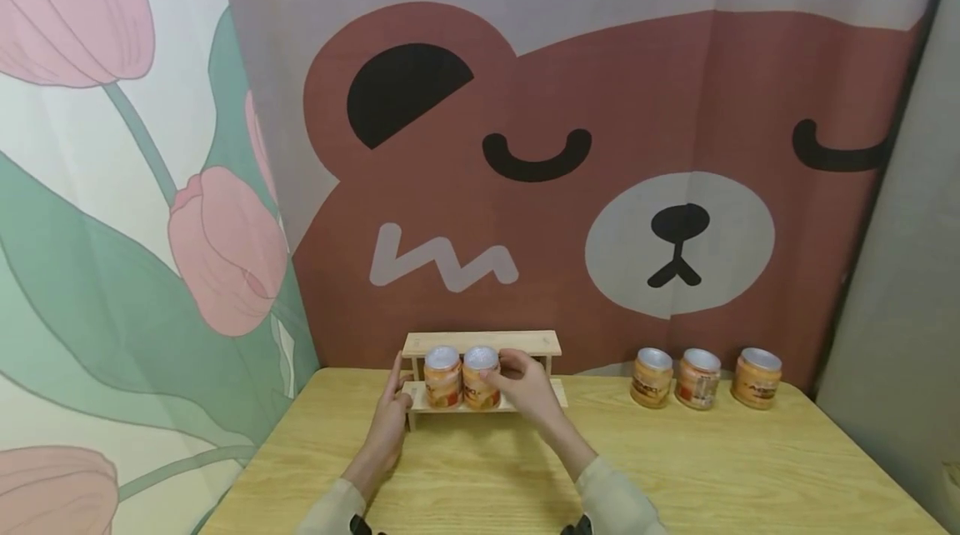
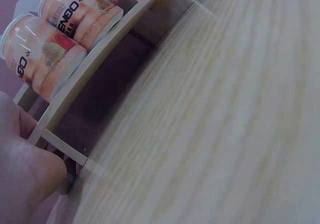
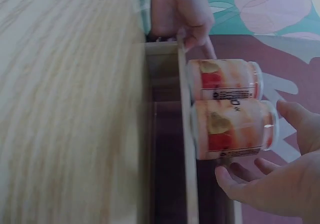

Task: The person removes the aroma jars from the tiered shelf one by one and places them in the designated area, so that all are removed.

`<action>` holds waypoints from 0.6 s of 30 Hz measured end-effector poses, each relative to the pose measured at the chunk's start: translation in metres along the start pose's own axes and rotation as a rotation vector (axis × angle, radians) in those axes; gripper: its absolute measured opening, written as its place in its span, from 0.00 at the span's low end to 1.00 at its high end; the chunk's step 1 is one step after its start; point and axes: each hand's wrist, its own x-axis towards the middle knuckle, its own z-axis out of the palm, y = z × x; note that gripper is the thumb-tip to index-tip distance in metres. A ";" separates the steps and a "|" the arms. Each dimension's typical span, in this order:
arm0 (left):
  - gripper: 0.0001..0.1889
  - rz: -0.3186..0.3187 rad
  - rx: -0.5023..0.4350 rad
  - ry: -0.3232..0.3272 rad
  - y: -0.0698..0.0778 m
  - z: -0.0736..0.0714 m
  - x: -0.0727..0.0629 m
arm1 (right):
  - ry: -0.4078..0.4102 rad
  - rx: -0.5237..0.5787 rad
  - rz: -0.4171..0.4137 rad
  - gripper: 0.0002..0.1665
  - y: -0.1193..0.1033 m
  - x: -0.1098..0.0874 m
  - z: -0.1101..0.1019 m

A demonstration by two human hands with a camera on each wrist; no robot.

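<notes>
A small two-tier wooden rack (image 1: pixel 480 343) stands at the back of the table. Two orange-labelled cans with silver lids, a left can (image 1: pixel 443 381) and a right can (image 1: pixel 480 385), are upright side by side on its lower step. My left hand (image 1: pixel 388 422) grips the rack's left end, seen also in the right wrist view, where one finger points along the rack. Around the right can's side is my right hand (image 1: pixel 528 389), its fingers loosely bent. In the right wrist view a fingertip (image 3: pixel 287 109) lies close to the lid, with the thumb beside the can's lower part.
Three similar cans stand at the table's back right: one can (image 1: pixel 652 378), a middle can (image 1: pixel 699 381) and an outer can (image 1: pixel 757 379). Behind the wooden table (image 1: pixel 675 468) hangs a bear-print curtain (image 1: pixel 555 235), with a tulip-print curtain (image 1: pixel 97 268) on the left.
</notes>
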 end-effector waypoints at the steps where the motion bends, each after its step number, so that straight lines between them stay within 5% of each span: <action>1: 0.46 0.002 0.003 -0.002 0.000 0.000 0.001 | -0.004 0.001 0.002 0.42 0.002 0.001 0.001; 18: 0.46 0.002 -0.003 0.002 0.002 0.001 -0.001 | -0.060 0.031 -0.043 0.45 0.031 0.004 0.013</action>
